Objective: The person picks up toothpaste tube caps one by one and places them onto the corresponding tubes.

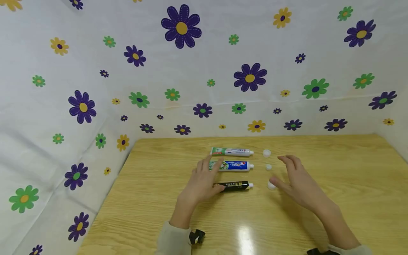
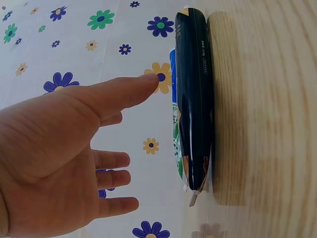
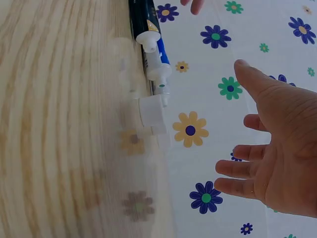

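Three toothpaste tubes without caps lie in a column, nozzles to the right: a white-and-green tube (image 1: pixel 234 152) at the back, a blue-and-green tube (image 1: pixel 237 165) in the middle and a black tube (image 1: pixel 237 186) in front. A white cap lies off each nozzle: a back cap (image 1: pixel 266 153), a small middle cap (image 1: pixel 268 166) and a front cap (image 1: pixel 271 185). My left hand (image 1: pixel 200 182) hovers with spread fingers over the tubes' left ends, partly hiding them. With fingers extended and nothing held, my right hand (image 1: pixel 302 189) is beside the caps, its thumb overlapping the front one.
The wooden table (image 1: pixel 143 198) carries the tubes and caps. A white flowered cloth (image 1: pixel 216 53) hangs behind it and along its left side. Dark straps (image 1: pixel 197 236) sit at both wrists by the pale sleeves (image 1: pixel 174 239).
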`<state>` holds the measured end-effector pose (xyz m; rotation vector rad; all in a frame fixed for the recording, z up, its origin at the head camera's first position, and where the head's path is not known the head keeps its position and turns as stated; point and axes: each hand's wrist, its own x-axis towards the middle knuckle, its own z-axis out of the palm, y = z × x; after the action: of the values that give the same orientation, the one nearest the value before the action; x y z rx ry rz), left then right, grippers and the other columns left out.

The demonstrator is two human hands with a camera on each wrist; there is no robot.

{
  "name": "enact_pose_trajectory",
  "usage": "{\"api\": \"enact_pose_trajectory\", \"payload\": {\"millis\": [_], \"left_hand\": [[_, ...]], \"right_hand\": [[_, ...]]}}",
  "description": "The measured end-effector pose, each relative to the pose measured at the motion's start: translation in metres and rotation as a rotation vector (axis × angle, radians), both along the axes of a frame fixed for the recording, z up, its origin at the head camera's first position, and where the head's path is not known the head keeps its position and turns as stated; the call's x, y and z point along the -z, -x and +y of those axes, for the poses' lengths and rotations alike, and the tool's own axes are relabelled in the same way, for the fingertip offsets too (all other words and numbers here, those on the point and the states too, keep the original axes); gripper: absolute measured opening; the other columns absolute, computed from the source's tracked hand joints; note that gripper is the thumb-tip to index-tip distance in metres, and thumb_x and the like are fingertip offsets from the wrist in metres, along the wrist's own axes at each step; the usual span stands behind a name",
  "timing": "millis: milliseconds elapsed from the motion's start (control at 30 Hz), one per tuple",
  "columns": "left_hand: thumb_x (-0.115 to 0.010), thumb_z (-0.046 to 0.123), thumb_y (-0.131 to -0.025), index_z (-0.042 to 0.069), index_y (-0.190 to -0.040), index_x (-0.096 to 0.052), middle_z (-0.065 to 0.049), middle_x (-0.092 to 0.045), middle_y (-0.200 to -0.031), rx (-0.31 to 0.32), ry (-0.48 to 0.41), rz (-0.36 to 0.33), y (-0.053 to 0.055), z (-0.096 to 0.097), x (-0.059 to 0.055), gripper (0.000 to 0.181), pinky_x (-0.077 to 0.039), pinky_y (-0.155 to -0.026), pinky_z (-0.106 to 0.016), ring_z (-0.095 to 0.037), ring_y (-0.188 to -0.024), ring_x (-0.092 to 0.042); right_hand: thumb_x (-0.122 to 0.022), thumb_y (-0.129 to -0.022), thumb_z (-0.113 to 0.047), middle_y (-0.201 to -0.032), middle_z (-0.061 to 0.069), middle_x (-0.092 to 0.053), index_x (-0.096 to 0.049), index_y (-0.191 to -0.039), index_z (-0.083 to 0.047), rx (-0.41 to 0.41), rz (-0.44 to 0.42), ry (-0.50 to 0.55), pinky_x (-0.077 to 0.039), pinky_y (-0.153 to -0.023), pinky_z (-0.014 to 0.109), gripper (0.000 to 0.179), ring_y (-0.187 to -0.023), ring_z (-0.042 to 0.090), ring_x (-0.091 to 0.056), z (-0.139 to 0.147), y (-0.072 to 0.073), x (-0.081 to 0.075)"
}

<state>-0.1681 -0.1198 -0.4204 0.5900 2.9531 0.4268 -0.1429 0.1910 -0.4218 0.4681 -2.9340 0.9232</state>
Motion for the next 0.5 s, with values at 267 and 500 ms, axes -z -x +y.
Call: {"api": "enact_pose_trajectory", "payload": {"millis": [267, 500], "left_hand": [[-0.072, 0.034, -0.092, 0.018, -0.151, -0.04, -0.018, -0.046, -0.138, 0.016, 0.03, -0.007, -0.003, -0.001, -0.002, 0.069, -0.045, -0.1, -0.051, -0.034, -0.124, -0.044], [-0.069, 0.034, -0.094, 0.019, -0.149, -0.044, -0.013, -0.053, -0.13, 0.051, 0.106, -0.092, 0.001, 0.003, 0.002, 0.062, -0.046, -0.1, -0.049, -0.028, -0.118, -0.05]], "right_hand": [[-0.071, -0.09, -0.044, -0.13, 0.024, -0.045, -0.044, -0.131, 0.0, -0.057, -0.056, 0.0, -0.049, -0.089, 0.057, 0.066, -0.111, 0.039, -0.056, 0.0, 0.002, 0.003], [-0.084, -0.08, -0.037, -0.116, 0.02, -0.053, -0.049, -0.119, -0.002, -0.079, -0.156, -0.041, -0.053, -0.079, 0.049, 0.063, -0.094, 0.029, -0.06, 0.0, 0.005, 0.011]]}}
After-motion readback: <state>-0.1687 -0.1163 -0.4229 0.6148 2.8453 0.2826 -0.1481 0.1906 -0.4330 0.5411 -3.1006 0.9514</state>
